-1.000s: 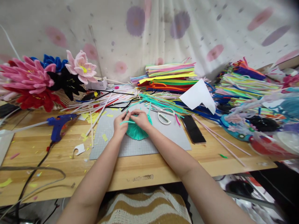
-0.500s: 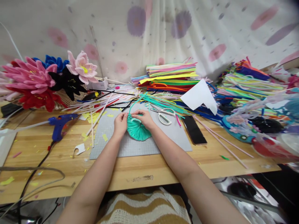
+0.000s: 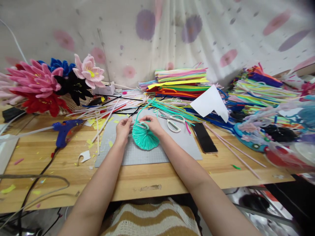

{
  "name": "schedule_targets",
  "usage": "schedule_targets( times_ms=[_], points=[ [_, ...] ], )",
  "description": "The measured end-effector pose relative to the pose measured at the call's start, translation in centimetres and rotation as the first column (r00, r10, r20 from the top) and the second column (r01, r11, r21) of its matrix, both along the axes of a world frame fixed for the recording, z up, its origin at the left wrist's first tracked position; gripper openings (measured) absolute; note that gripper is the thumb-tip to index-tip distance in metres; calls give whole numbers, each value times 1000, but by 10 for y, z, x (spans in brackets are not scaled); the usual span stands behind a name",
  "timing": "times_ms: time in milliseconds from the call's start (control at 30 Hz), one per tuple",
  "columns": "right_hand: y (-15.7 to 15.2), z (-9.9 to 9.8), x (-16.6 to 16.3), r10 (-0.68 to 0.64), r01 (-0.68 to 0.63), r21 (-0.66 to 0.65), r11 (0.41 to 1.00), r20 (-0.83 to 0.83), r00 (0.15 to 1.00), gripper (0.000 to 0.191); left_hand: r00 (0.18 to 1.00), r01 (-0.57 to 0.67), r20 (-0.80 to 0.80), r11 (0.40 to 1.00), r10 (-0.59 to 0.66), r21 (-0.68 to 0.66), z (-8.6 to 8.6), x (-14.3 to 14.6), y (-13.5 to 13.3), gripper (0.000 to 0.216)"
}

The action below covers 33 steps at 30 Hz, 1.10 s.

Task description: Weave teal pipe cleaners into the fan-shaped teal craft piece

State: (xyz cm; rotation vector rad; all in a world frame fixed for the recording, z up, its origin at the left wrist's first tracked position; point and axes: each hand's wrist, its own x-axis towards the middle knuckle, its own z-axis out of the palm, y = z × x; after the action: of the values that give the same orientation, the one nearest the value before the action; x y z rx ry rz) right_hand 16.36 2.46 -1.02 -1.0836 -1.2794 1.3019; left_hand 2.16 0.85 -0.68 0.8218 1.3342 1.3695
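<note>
A teal fan-shaped bundle of pipe cleaners (image 3: 145, 139) lies on a grey cutting mat (image 3: 177, 142). My left hand (image 3: 123, 127) pinches its top left edge. My right hand (image 3: 153, 124) grips a teal pipe cleaner looped over the top of the bundle. Both hands meet at the bundle's narrow upper end, fingers closed. White-handled scissors (image 3: 172, 122) lie just right of my right hand.
A black phone (image 3: 204, 137) lies by the mat's right edge. A blue glue gun (image 3: 63, 130) with a cable sits at left. Plush flowers (image 3: 49, 85) stand at far left. Stacks of coloured pipe cleaners (image 3: 180, 82) fill the back and right. Long pink stems (image 3: 233, 147) cross the wooden table (image 3: 147, 183).
The loose teal pipe cleaner that stuck out to the left has been drawn in over the bundle's top. Both hands shifted slightly up and stay on the bundle.
</note>
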Motion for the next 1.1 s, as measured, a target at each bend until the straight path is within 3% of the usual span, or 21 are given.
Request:
schedule_targets(
  times_ms=[33, 100, 167, 233, 300, 433, 633, 733, 800, 900, 1000, 1100],
  points=[
    [1, 0, 0, -30, 28, 42, 999, 50, 998, 17, 990, -94, -99, 991, 104, 96, 0, 0, 0, 34],
    [2, 0, -1, -73, 57, 121, 991, 139, 988, 14, 929, -114, -315, 959, 195, 258, 0, 0, -2, 30],
    [2, 0, -2, -87, 52, 180, 982, 193, 977, 13, 871, -34, -461, 957, 169, 288, 1, 0, -5, 25],
    [1, 1, -2, -81, 32, 216, 976, 221, 972, 13, 863, 18, -491, 965, 118, 263, 0, 2, -6, 23],
    [0, 3, -2, -71, 16, 236, 972, 228, 971, 12, 907, 30, -415, 974, 67, 224, -1, 4, -6, 23],
    [0, 3, -2, -42, -3, 228, 974, 196, 980, 10, 996, 63, -71, 993, -55, 105, -2, 7, -3, 28],
    [0, 1, -5, -7, -3, 107, 994, 95, 995, 17, 966, 111, 222, 989, -131, 103, 1, 11, -4, 35],
    [0, 0, -5, 33, -34, 21, 999, 50, 998, 20, 917, 195, 345, 979, -201, 53, 3, 9, -6, 37],
    [0, -1, -6, 33, -34, 16, 999, 50, 998, 20, 903, 247, 355, 968, -244, 37, 3, 7, -6, 37],
    [-1, -2, -7, -9, 0, 86, 996, 99, 995, 14, 946, 241, 197, 966, -256, 96, 0, 8, -6, 33],
    [-1, -4, -9, -48, 24, 148, 989, 160, 986, 10, 987, 150, 34, 975, -157, 163, -3, 11, -5, 29],
    [-3, -4, -11, -67, 36, 170, 985, 178, 982, 13, 995, 92, 22, 982, -97, 168, -4, 14, -5, 25]
  ],
)
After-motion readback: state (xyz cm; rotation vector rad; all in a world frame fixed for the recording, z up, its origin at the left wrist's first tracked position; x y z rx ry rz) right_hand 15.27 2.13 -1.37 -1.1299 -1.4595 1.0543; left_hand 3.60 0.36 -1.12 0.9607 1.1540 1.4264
